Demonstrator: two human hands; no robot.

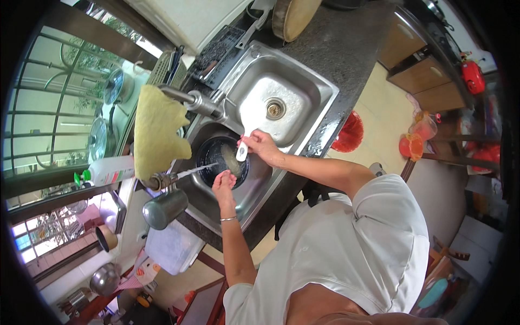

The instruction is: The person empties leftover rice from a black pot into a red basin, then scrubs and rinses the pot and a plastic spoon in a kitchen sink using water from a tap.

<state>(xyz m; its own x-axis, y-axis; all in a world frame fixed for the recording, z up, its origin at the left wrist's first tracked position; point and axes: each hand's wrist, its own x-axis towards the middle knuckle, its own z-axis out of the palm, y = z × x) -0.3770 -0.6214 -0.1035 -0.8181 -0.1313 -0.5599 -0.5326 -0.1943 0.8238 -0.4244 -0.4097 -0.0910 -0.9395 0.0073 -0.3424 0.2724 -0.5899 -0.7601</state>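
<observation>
My right hand [264,148] grips the handle of a white paddle-shaped utensil [252,115], its broad head over the upper steel basin [302,91]. Below the handle, a dark round bowl [207,152] sits in the lower steel basin [254,195]. Inside the bowl lies an oblong, beige-green item, possibly a loofah or sponge [230,160]. My left hand [224,180], a bangle on its wrist, hovers at the bowl's near rim with fingers curled; whether it holds anything is hidden. A water stream [197,170] from the tap [162,180] runs into the bowl.
A yellow cloth [160,134] drapes over the tap pipework beside a metal cylinder [165,209]. A white bottle with a green cap [109,170] stands by the window. A dark rack [219,53] and a round wooden board [294,18] are behind the sink. A red basin [348,133] rests on the floor.
</observation>
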